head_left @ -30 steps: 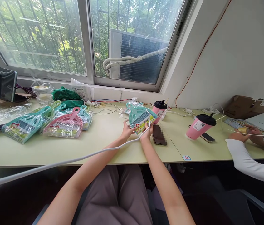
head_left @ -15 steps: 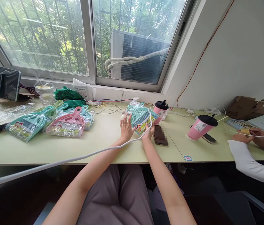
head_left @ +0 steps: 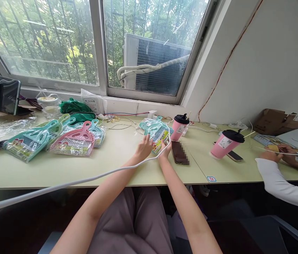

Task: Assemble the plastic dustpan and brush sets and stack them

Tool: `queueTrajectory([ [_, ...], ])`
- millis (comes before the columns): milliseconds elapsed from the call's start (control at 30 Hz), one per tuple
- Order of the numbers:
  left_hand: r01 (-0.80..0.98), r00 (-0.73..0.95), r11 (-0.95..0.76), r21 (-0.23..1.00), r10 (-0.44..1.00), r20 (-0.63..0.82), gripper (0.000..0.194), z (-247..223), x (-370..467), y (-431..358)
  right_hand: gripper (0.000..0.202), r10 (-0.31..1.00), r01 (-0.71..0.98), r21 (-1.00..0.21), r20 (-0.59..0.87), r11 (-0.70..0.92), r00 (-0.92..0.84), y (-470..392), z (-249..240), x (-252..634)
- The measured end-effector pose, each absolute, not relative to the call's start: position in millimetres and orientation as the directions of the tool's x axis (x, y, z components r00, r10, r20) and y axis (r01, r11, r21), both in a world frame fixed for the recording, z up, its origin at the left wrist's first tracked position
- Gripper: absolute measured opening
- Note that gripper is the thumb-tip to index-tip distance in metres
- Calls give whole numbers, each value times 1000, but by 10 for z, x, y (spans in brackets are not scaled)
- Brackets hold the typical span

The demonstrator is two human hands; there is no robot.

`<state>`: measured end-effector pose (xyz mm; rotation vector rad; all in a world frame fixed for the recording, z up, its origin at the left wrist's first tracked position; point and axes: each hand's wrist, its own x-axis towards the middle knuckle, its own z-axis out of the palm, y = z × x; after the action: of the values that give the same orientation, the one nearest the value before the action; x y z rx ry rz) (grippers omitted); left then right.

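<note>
A teal dustpan and brush set (head_left: 155, 129) in clear plastic, with a printed card at its lower edge, is tilted between my hands above the table. My left hand (head_left: 144, 146) holds its lower left edge, fingers close together. At the lower right corner, my right hand (head_left: 165, 150) grips the set with the thumb over the card. A white cable (head_left: 128, 168) crosses in front of my right hand and hides part of it. To the left lie a pink dustpan set (head_left: 73, 141) and a teal dustpan set (head_left: 30, 143), also wrapped in plastic.
Close by on the right are a pink cup (head_left: 178, 129) and a dark phone (head_left: 180, 153). Another pink cup (head_left: 224, 146) stands further right. A co-worker's hands (head_left: 272, 153) hold a yellowish item at the far right. A tablet (head_left: 2, 93) stands at the back left.
The dustpan set has turned so its handle end points more to the upper left. My left hand has slid down its left side, its fingers now closer together.
</note>
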<state>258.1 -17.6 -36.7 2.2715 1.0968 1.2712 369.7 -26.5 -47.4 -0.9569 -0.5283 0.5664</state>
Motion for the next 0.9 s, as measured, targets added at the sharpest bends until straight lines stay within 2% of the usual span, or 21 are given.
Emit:
queueTrajectory([
  [100,417,366,-716,560,696,618,12,-381,2620,-207,47,665,-254,-858,129,446,735,-266,-492,3699],
  [267,501,503,-757,421,650,570,18,-318,2619,-254,46,665,-314,-846,61,430,745,-240,-542,3755],
  [467,518,604,-802,298,590,536,22,-243,2561,-309,44,679,-357,-831,32,426,734,-205,-572,3784],
  [600,570,606,-789,229,592,531,22,-258,2565,-309,41,703,-388,-815,33,430,710,-197,-580,3787],
  [767,584,513,-743,327,650,561,20,-289,2549,-256,36,720,-407,-820,9,402,693,-186,-578,3786],
  [900,405,569,-802,438,597,566,32,-286,2541,-270,34,733,-418,-818,5,394,681,-201,-556,3779],
])
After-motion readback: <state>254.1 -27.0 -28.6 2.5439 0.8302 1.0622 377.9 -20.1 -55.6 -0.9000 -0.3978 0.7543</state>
